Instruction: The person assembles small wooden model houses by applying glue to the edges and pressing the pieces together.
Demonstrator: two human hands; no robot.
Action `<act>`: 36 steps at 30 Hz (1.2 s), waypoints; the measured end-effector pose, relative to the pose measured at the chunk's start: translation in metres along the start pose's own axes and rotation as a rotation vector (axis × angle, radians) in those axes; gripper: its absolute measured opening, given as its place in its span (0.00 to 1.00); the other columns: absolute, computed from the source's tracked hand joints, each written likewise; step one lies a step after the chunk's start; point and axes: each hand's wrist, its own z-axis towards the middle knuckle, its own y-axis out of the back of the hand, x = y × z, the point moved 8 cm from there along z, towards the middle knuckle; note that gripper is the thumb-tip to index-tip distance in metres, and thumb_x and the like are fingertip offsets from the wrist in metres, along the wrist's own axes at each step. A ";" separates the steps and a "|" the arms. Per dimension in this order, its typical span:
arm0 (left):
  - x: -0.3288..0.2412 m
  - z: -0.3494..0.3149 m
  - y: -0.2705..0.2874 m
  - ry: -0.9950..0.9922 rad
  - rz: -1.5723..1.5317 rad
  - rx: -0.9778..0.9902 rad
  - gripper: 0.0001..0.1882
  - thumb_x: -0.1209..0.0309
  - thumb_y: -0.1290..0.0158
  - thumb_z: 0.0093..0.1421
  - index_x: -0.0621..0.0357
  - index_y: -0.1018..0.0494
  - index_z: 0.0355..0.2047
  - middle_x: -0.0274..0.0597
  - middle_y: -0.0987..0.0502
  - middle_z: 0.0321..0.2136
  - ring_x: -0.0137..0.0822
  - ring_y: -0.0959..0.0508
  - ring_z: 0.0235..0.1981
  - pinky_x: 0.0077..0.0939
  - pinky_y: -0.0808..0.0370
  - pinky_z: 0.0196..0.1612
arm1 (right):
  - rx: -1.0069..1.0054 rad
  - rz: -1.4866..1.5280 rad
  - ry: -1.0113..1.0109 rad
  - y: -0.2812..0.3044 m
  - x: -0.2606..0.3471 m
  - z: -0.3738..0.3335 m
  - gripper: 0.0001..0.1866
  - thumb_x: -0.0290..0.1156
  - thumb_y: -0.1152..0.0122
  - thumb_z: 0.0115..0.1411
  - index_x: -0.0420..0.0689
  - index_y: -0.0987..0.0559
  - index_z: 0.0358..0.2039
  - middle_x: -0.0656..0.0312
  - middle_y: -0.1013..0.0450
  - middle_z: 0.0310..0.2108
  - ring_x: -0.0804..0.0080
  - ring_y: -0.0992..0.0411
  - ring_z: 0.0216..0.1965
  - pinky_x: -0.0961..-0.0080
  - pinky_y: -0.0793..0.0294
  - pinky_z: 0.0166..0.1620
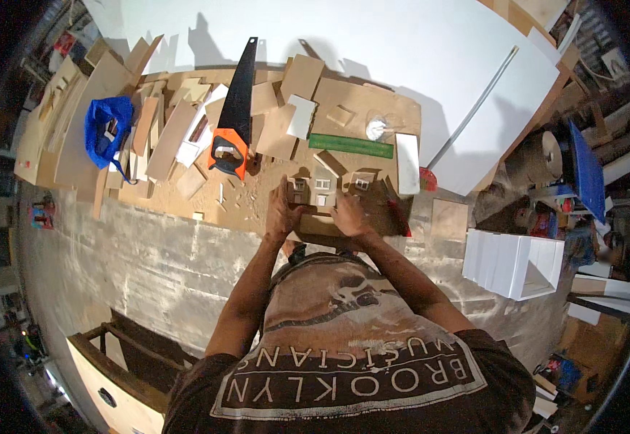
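Note:
A small brown model house front with little white-framed windows stands near the front edge of the workbench. On its left side, my left hand presses with the fingers pointing away from me and the thumb turned inward. My right hand grips it from the right, its fingers curled and partly hidden. Just beyond my right hand is a small piece with a white window. A green ruler-like strip lies behind the model. To the left rests a handsaw with a black blade and orange handle.
Board offcuts crowd the bench's left side, beside a blue bag. A white block and a red-handled tool lie at the right. Behind is a large white panel; a white box stands at the right.

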 end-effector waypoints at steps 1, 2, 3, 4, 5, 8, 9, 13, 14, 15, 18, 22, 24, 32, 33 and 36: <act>-0.004 0.004 -0.003 -0.016 -0.006 0.009 0.56 0.62 0.29 0.46 0.64 0.48 0.70 0.56 0.26 0.48 0.56 0.28 0.49 0.48 0.30 0.54 | -0.080 -0.020 -0.013 0.000 -0.009 0.001 0.30 0.28 0.34 0.56 0.32 0.34 0.56 0.37 0.28 0.44 0.38 0.26 0.45 0.46 0.23 0.45; 0.000 0.002 -0.003 0.028 0.014 0.044 0.56 0.67 0.29 0.46 0.63 0.49 0.70 0.58 0.27 0.50 0.58 0.29 0.51 0.47 0.30 0.56 | -0.076 -0.017 -0.011 -0.001 -0.005 0.003 0.30 0.28 0.34 0.56 0.32 0.34 0.56 0.37 0.28 0.44 0.38 0.26 0.45 0.46 0.23 0.45; 0.006 0.000 -0.004 0.071 0.033 0.078 0.56 0.73 0.29 0.45 0.62 0.51 0.71 0.60 0.28 0.52 0.59 0.29 0.53 0.46 0.30 0.58 | -0.002 -0.008 -0.048 -0.003 -0.001 0.003 0.29 0.28 0.35 0.57 0.31 0.33 0.57 0.36 0.28 0.46 0.38 0.27 0.48 0.48 0.26 0.49; 0.009 -0.002 -0.003 0.073 0.036 0.077 0.56 0.73 0.29 0.45 0.62 0.51 0.71 0.60 0.28 0.52 0.59 0.29 0.53 0.46 0.30 0.58 | 0.073 0.001 -0.086 -0.004 0.002 0.004 0.27 0.28 0.36 0.59 0.31 0.32 0.57 0.36 0.27 0.47 0.38 0.28 0.51 0.50 0.28 0.53; 0.012 -0.003 -0.004 0.075 0.028 0.076 0.55 0.72 0.30 0.46 0.63 0.50 0.70 0.60 0.28 0.51 0.60 0.29 0.52 0.46 0.30 0.58 | 0.068 0.002 -0.089 -0.006 -0.001 0.004 0.27 0.28 0.36 0.59 0.31 0.32 0.57 0.36 0.27 0.47 0.38 0.28 0.51 0.50 0.28 0.53; 0.015 0.000 -0.008 0.044 0.029 0.065 0.53 0.70 0.30 0.47 0.65 0.48 0.69 0.62 0.28 0.50 0.60 0.28 0.51 0.45 0.29 0.56 | 0.012 -0.031 -0.020 -0.005 -0.005 0.005 0.26 0.27 0.36 0.59 0.31 0.31 0.56 0.37 0.27 0.47 0.38 0.28 0.50 0.51 0.28 0.54; 0.013 0.001 -0.008 0.015 0.037 0.055 0.52 0.69 0.30 0.47 0.66 0.47 0.68 0.63 0.27 0.49 0.60 0.27 0.51 0.45 0.28 0.56 | -0.011 -0.018 0.012 -0.005 -0.005 0.006 0.25 0.27 0.36 0.59 0.30 0.30 0.55 0.37 0.27 0.46 0.39 0.27 0.49 0.51 0.28 0.53; 0.013 0.003 -0.008 0.020 0.042 0.031 0.50 0.68 0.31 0.48 0.68 0.45 0.67 0.63 0.27 0.48 0.60 0.27 0.50 0.46 0.28 0.55 | -0.033 0.028 0.110 -0.001 -0.002 0.006 0.23 0.27 0.36 0.59 0.29 0.28 0.52 0.39 0.26 0.44 0.40 0.27 0.49 0.52 0.28 0.52; 0.011 0.002 -0.008 0.013 0.031 0.045 0.48 0.68 0.31 0.49 0.69 0.44 0.66 0.62 0.27 0.48 0.60 0.27 0.50 0.46 0.28 0.55 | -0.033 0.027 0.107 0.000 -0.002 0.006 0.23 0.27 0.36 0.59 0.29 0.28 0.52 0.39 0.26 0.44 0.40 0.27 0.49 0.52 0.28 0.52; 0.010 0.002 -0.008 0.006 0.020 0.059 0.47 0.68 0.32 0.49 0.69 0.43 0.65 0.62 0.27 0.48 0.59 0.27 0.50 0.47 0.28 0.55 | -0.020 0.021 0.103 -0.001 -0.002 0.006 0.22 0.27 0.36 0.59 0.29 0.28 0.51 0.38 0.26 0.44 0.40 0.27 0.48 0.51 0.28 0.51; 0.001 0.001 -0.003 0.039 0.026 0.069 0.47 0.68 0.31 0.48 0.69 0.42 0.64 0.62 0.26 0.47 0.59 0.27 0.50 0.47 0.28 0.55 | -0.009 0.022 0.107 -0.001 -0.003 0.007 0.20 0.26 0.37 0.59 0.29 0.28 0.49 0.37 0.26 0.43 0.38 0.27 0.47 0.50 0.28 0.50; 0.004 -0.002 -0.001 -0.026 0.002 0.018 0.48 0.67 0.30 0.46 0.70 0.42 0.64 0.62 0.26 0.48 0.60 0.27 0.50 0.47 0.28 0.55 | 0.005 0.031 0.137 -0.001 0.002 0.010 0.19 0.27 0.37 0.59 0.30 0.28 0.48 0.36 0.26 0.42 0.37 0.27 0.46 0.50 0.27 0.49; 0.001 0.000 -0.003 -0.061 0.006 0.027 0.49 0.68 0.30 0.46 0.69 0.43 0.65 0.62 0.27 0.50 0.61 0.27 0.50 0.47 0.28 0.55 | -0.011 0.018 0.155 0.000 -0.003 0.009 0.20 0.27 0.37 0.59 0.30 0.28 0.49 0.36 0.26 0.42 0.37 0.27 0.46 0.50 0.27 0.49; 0.012 -0.001 0.002 -0.055 -0.063 0.032 0.53 0.54 0.27 0.45 0.68 0.40 0.64 0.61 0.26 0.52 0.58 0.26 0.53 0.46 0.27 0.55 | -0.047 -0.013 0.087 0.014 0.000 0.006 0.23 0.29 0.34 0.57 0.33 0.26 0.51 0.40 0.26 0.46 0.43 0.26 0.49 0.53 0.26 0.49; 0.009 -0.002 0.002 -0.075 -0.037 0.020 0.53 0.54 0.28 0.46 0.68 0.42 0.65 0.62 0.27 0.54 0.60 0.27 0.54 0.46 0.28 0.57 | -0.031 0.004 0.157 0.017 0.005 0.006 0.23 0.29 0.33 0.56 0.34 0.25 0.51 0.41 0.26 0.47 0.44 0.26 0.50 0.55 0.25 0.49; 0.005 -0.003 0.002 -0.070 -0.016 0.029 0.53 0.53 0.30 0.49 0.68 0.44 0.67 0.62 0.29 0.56 0.62 0.30 0.57 0.48 0.30 0.59 | -0.009 0.044 0.270 0.017 0.018 0.003 0.23 0.29 0.33 0.57 0.36 0.24 0.52 0.44 0.27 0.50 0.46 0.27 0.50 0.57 0.25 0.50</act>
